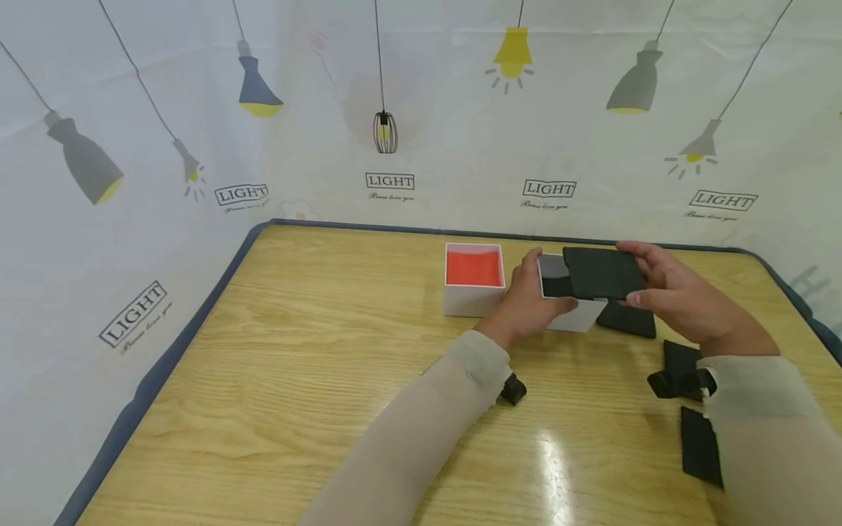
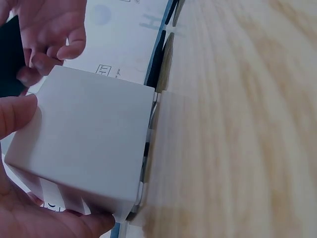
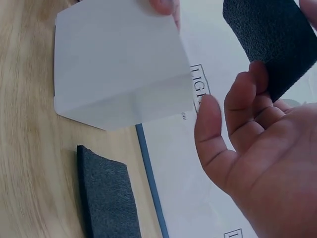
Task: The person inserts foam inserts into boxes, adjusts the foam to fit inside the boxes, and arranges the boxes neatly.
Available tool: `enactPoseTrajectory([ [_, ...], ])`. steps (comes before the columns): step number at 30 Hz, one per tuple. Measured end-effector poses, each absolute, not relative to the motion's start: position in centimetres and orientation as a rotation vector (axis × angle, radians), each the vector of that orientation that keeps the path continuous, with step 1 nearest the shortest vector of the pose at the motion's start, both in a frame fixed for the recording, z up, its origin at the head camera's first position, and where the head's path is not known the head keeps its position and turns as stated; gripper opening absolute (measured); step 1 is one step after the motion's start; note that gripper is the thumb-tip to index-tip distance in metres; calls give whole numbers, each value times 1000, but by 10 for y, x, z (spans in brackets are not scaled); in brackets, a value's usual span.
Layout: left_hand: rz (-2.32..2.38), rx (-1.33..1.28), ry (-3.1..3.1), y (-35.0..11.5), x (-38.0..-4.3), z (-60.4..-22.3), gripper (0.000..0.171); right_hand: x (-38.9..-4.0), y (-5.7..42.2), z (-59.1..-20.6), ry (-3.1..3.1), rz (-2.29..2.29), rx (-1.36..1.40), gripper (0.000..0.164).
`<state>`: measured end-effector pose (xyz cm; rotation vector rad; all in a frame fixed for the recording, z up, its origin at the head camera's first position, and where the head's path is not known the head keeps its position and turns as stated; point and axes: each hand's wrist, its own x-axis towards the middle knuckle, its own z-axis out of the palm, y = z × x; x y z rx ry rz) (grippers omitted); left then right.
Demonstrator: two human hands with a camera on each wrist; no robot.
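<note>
My left hand (image 1: 526,301) grips a small open-topped white box (image 1: 571,318) by its left side, thumb on the near wall. Inside the box shows a grey wall with a dark piece low down. Over the box's right part, my right hand (image 1: 680,296) pinches a flat square black foam pad (image 1: 607,273) by its right edge. In the right wrist view the held pad (image 3: 277,42) has a rough, spongy surface, and the box (image 3: 119,54) stands beside it. The left wrist view shows the box's plain white side (image 2: 89,134), with the left thumb at its edge.
Left of my left hand stands another white box (image 1: 468,301) with bright red inside. More black foam pads lie on the wooden table (image 1: 296,351): one behind the held box (image 1: 628,321), others near my right forearm (image 1: 699,442). A printed cloth (image 1: 447,161) hangs behind.
</note>
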<state>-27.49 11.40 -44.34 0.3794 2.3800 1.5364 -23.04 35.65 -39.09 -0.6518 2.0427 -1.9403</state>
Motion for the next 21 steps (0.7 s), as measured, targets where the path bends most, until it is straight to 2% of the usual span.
enactPoseTrajectory([
  [9,1545,404,2385,114,-275,-443,101,-241,349,-392,2109,-1912,-508,69],
  [21,1568,406,2342,113,-275,-443,103,-256,336,-389,2320,-1649,-358,81],
])
